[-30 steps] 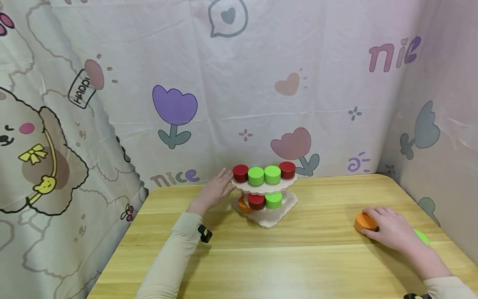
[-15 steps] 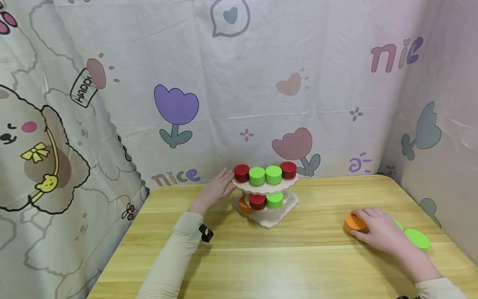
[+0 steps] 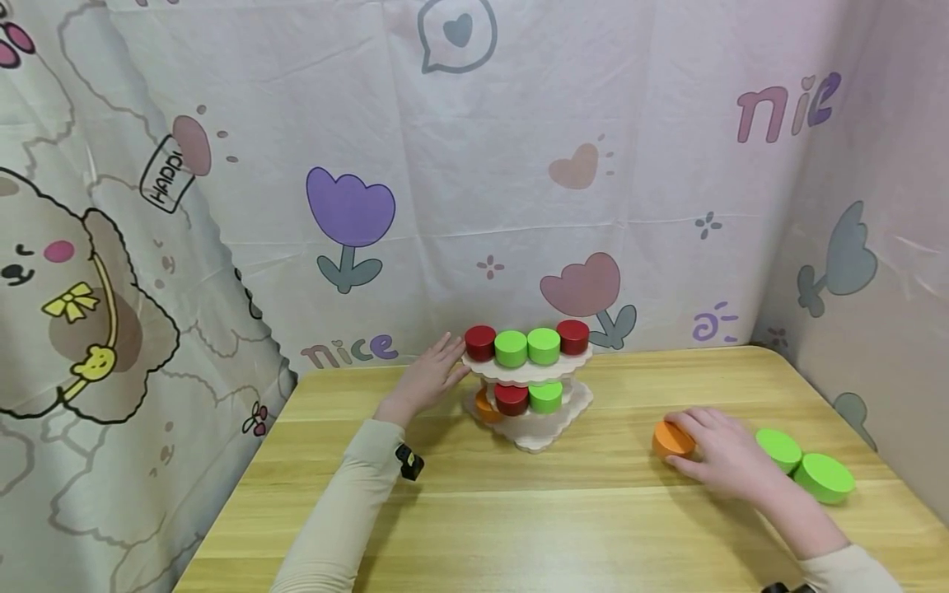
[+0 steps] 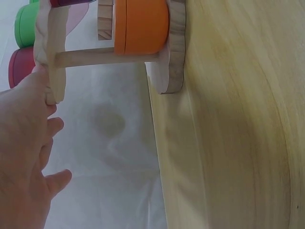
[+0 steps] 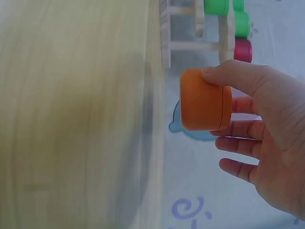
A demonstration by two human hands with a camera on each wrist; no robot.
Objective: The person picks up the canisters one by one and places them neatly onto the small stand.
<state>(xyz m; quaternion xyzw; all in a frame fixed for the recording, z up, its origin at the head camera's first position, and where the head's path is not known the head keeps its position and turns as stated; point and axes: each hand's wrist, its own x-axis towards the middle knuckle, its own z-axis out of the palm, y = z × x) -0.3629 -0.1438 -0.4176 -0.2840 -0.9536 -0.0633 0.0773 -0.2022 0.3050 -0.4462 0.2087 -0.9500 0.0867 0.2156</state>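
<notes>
My right hand [image 3: 722, 453] pinches an orange round block [image 3: 672, 441] between thumb and fingers. In the right wrist view, the orange round block [image 5: 202, 100] shows a thin seam and appears held off the table. To the left, my left hand [image 3: 424, 380] touches the side of a tiered wooden stand [image 3: 534, 432] with scalloped edges. The left wrist view has that hand [image 4: 24, 138] at the upper tier's rim. Red [image 3: 480, 343] and green round blocks [image 3: 511, 349] line the upper tier. Lower down are a red block [image 3: 511, 400], a green block [image 3: 545, 397] and a partly hidden orange block [image 3: 487, 406].
Two green round blocks [image 3: 778, 450] [image 3: 825, 478] lie side by side on the wooden table [image 3: 563, 527], behind the right hand's wrist. A printed cloth [image 3: 474, 165] hangs close behind the table and along both sides.
My right hand has moved left with the orange round block, away from the two green blocks, which now show fully. The left hand stays at the stand.
</notes>
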